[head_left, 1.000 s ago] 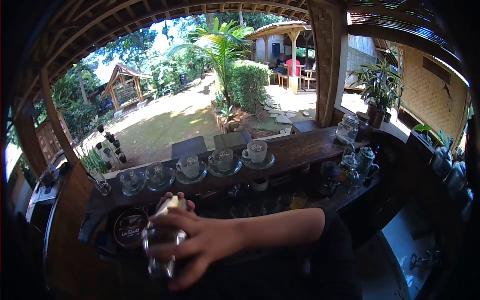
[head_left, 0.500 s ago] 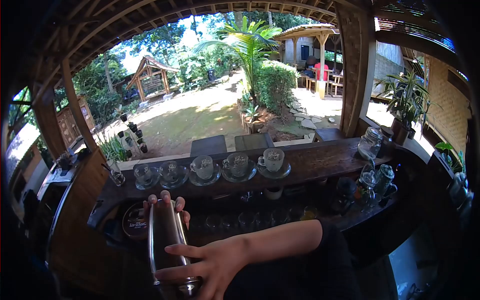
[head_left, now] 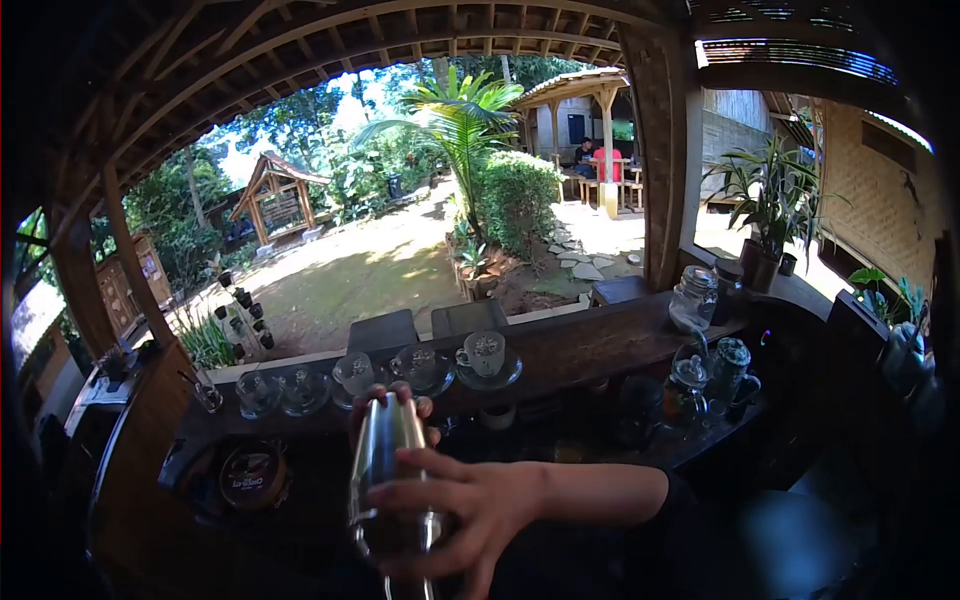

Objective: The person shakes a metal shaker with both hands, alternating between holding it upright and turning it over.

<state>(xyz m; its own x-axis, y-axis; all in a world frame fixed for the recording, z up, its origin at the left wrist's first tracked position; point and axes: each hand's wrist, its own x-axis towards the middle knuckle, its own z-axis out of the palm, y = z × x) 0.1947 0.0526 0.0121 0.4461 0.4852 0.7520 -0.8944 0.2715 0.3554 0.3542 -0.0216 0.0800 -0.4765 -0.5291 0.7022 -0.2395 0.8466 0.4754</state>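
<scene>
A shiny metal cocktail shaker [head_left: 385, 460] is tilted in front of me, gripped between both hands. My left hand [head_left: 400, 394] wraps around its far end, and only the fingertips show over the rim. Nearer to me, my right hand [head_left: 470, 505] closes on the wider part with its fingers spread around the side. Just beyond the shaker, glass cups on glass saucers stand in a row along the wooden ledge, among them a frosted-looking cup [head_left: 486, 352] at the right end. The shaker's near end is partly hidden by my right hand.
A round dark tin [head_left: 252, 476] lies at the left below the ledge [head_left: 580, 350]. Glass jars [head_left: 693, 298] and a lidded glass pot [head_left: 690, 380] stand at the right. Stools [head_left: 384, 331] line the ledge's far side. People [head_left: 603, 160] sit in a distant pavilion.
Both hands and the shaker have moved to the right within the view, and the shaker leans differently. The background has shifted left as my head turned.
</scene>
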